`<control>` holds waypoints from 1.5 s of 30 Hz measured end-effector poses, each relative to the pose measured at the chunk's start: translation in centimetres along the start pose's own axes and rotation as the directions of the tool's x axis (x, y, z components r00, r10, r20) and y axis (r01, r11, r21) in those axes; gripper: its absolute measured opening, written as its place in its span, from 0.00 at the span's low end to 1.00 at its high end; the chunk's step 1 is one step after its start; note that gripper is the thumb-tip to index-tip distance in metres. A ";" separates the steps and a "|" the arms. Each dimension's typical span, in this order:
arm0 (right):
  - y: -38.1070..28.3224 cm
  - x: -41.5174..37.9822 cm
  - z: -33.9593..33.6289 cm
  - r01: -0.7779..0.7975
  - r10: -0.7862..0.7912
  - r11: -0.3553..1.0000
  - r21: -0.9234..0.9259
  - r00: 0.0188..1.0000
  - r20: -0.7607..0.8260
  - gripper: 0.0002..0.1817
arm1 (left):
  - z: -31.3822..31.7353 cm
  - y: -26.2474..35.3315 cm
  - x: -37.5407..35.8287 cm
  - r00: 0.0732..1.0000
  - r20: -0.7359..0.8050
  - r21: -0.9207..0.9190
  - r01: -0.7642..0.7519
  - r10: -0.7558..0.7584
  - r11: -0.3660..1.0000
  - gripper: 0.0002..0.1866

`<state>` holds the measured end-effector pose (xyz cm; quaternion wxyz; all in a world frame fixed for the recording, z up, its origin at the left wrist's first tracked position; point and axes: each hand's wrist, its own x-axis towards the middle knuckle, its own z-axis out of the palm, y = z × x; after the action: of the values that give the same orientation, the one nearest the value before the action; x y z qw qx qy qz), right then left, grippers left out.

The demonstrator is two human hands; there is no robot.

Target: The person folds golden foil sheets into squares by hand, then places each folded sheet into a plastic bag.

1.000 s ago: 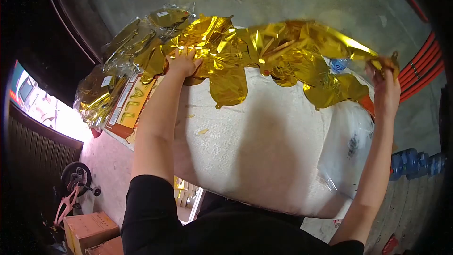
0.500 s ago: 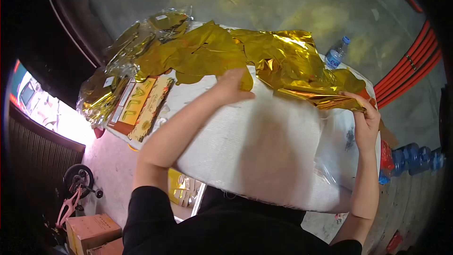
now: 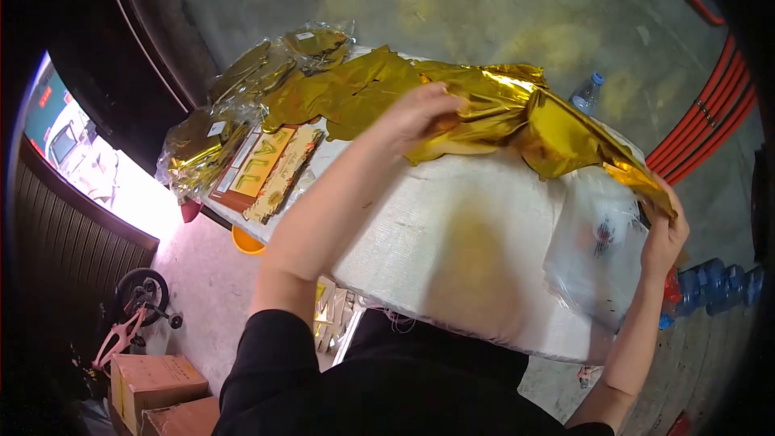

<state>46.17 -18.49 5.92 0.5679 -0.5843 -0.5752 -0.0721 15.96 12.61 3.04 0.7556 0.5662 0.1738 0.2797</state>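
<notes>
A shiny gold foil piece (image 3: 569, 133), creased and lobed like an uninflated balloon, is stretched across the right half of the white-covered table. At its right end, my right hand (image 3: 666, 238) pinches the foil between thumb and fingers, past the table's far right corner. My left hand (image 3: 424, 113) is curled over the foil near its left part, gripping it; the fingertips are partly hidden. More flat gold foil (image 3: 347, 97) lies to the left of that hand. A clear plastic bag (image 3: 593, 246) lies on the table below my right hand.
Bagged gold foil pieces (image 3: 198, 145) and printed packs (image 3: 266, 169) lie on the table's left side. A water bottle (image 3: 588, 93) stands by the far edge. Red pipes (image 3: 694, 125) run along the wall. Cartons (image 3: 157, 387) and a small bike (image 3: 133, 315) are on the floor.
My right hand has moved right and down, pulling its foil end outward. My left hand has moved slightly up and right onto the foil, which now stretches between both hands.
</notes>
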 end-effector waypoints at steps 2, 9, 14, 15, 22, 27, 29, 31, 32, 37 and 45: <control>-3.2 -0.8 0.4 0.026 -0.025 0.999 -0.041 0.999 0.030 0.15 | 1.8 3.0 -3.9 0.962 -0.266 0.071 -0.044 0.061 0.997 0.31; -6.0 -6.1 1.7 -0.142 0.216 0.976 -0.168 0.760 0.613 0.15 | -5.1 -2.1 -10.4 0.936 -0.181 0.610 0.347 -0.301 0.713 0.19; -6.3 -5.7 1.8 -0.269 0.352 0.917 -0.296 0.191 0.916 0.18 | -5.4 -5.7 -12.4 0.945 -0.195 0.706 0.322 -0.264 0.631 0.13; -6.2 -5.4 1.9 -0.339 0.343 0.904 -0.259 0.216 0.914 0.18 | -4.9 -5.6 -12.4 0.969 -0.133 0.763 0.234 -0.208 0.602 0.17; -6.0 -5.6 10.0 -0.082 0.144 0.990 -0.118 0.602 0.785 0.25 | -0.4 -2.7 -8.4 0.995 -0.094 0.978 0.086 -0.033 -0.192 0.22; -2.1 -8.0 16.5 0.232 -0.019 0.964 -0.130 0.546 0.838 0.35 | -1.9 -4.9 1.5 0.999 0.014 0.979 -0.020 -0.033 -0.202 0.18; -0.5 -8.9 17.8 0.194 0.002 0.972 -0.131 0.552 0.834 0.37 | -1.8 -6.6 5.0 0.994 -0.005 0.997 0.014 0.109 -0.082 0.17; -0.3 -9.2 18.0 0.225 -0.006 0.962 -0.152 0.579 0.816 0.36 | -1.5 -8.0 6.7 0.983 0.042 0.997 -0.028 0.180 -0.077 0.18; -0.3 -9.3 18.1 0.254 -0.019 0.953 -0.167 0.598 0.801 0.36 | -1.6 -8.7 7.5 0.966 0.078 0.995 -0.061 0.248 -0.073 0.19; -0.8 -9.1 18.1 0.235 0.002 0.955 -0.181 0.607 0.795 0.35 | -3.7 -11.3 11.6 0.916 0.182 0.976 -0.125 0.357 -0.176 0.13; -0.9 -9.1 17.9 0.202 -0.002 0.967 -0.155 0.615 0.789 0.33 | -5.2 -2.9 13.5 0.889 -0.206 0.677 -0.171 0.408 0.716 0.14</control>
<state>32.30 -10.72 -6.43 0.1844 -0.5845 -0.7849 0.0912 24.17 24.37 -0.59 0.4193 0.7527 0.2943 0.4135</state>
